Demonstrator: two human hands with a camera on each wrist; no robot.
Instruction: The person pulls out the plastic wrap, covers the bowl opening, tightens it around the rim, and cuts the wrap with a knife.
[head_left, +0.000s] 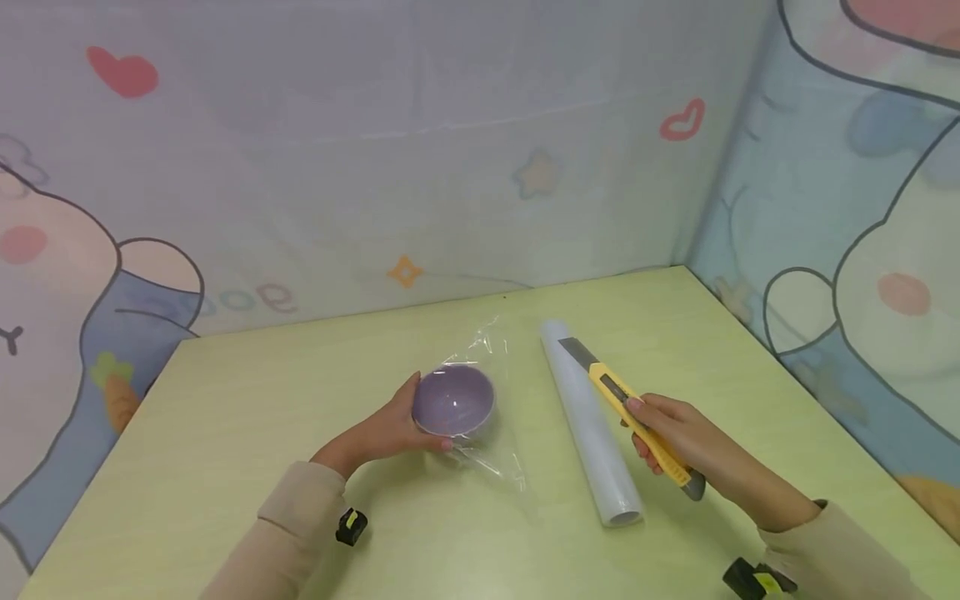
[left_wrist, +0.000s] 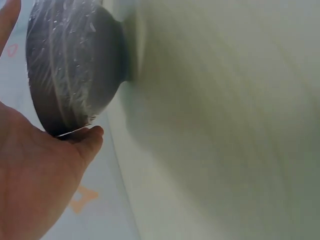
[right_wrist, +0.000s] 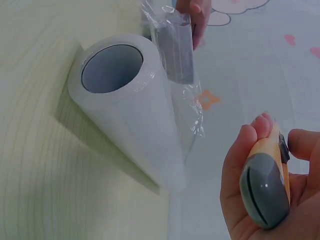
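A purple bowl (head_left: 454,402) sits on the table, clear plastic film (head_left: 504,450) stretched over it with loose edges sticking out to the right. My left hand (head_left: 390,425) grips the bowl's left side, thumb at the near side and fingers round the far side. In the left wrist view the film lies wrinkled on the wall of the bowl (left_wrist: 70,65). My right hand (head_left: 678,433) holds a yellow utility knife (head_left: 628,412) above the table, its blade out and pointing away to the upper left. The knife's grey end (right_wrist: 265,192) faces the right wrist camera.
A white roll of film (head_left: 588,417) lies lengthwise between the two hands, its hollow core (right_wrist: 112,69) showing at the near end; the knife blade overlaps it in the head view. Printed cloth (head_left: 337,167) hangs behind the table (head_left: 247,392) and along its sides.
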